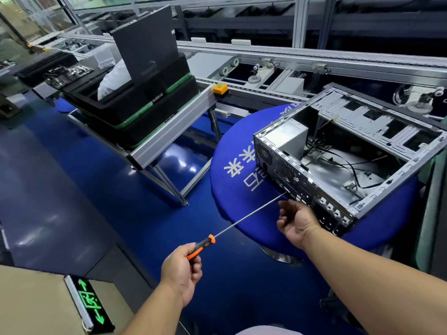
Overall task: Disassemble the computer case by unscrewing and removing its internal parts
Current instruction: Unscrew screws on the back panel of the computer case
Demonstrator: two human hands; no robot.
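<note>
We see the computer case (348, 163) lying open side up on the round blue bench (232, 180), right of centre, with its rear panel facing near-left. The left hand (182, 269) grips the orange-and-black handle of a long screwdriver (244, 218), fingers curled round it; the shaft tip reaches the case's rear panel. The right hand (296, 220) hovers just beside that panel, palm up, fingers loosely curled and holding nothing. Stacked black trays (135, 110) sit far left on a metal rack

The computer case (348, 155) runs off the right edge; behind its rear panel, the screwdriver (242, 221) tip cannot be made out.
</note>
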